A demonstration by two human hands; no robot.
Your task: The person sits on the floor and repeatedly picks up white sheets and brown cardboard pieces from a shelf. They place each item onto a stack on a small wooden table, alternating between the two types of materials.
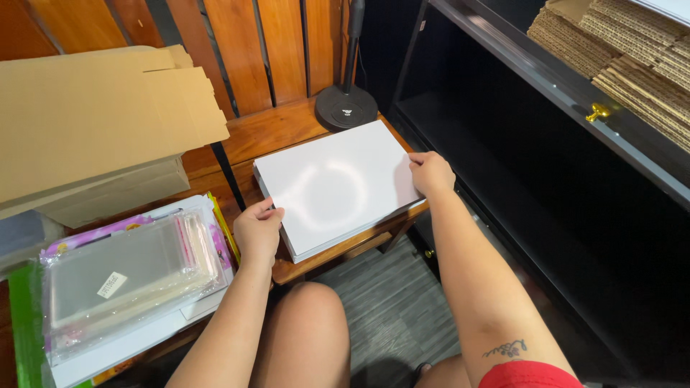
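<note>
A thick stack of glossy white sheets point(336, 185) lies on a small wooden table point(267, 134), with a ring of light reflected in its top sheet. My left hand point(256, 230) grips the stack's near left corner, thumb on top. At the right edge, my right hand point(430, 172) pinches the stack, fingers curled over it. Both of my forearms reach in from below, and my bare knee point(305, 323) sits under the table's front edge.
Flattened cardboard boxes point(93, 115) are piled at the left. A bundle of clear plastic sleeves point(126, 276) lies on the lower left. A round black lamp base point(346, 108) stands behind the stack. A dark shelf unit point(546, 165) with corrugated cardboard point(632, 50) fills the right.
</note>
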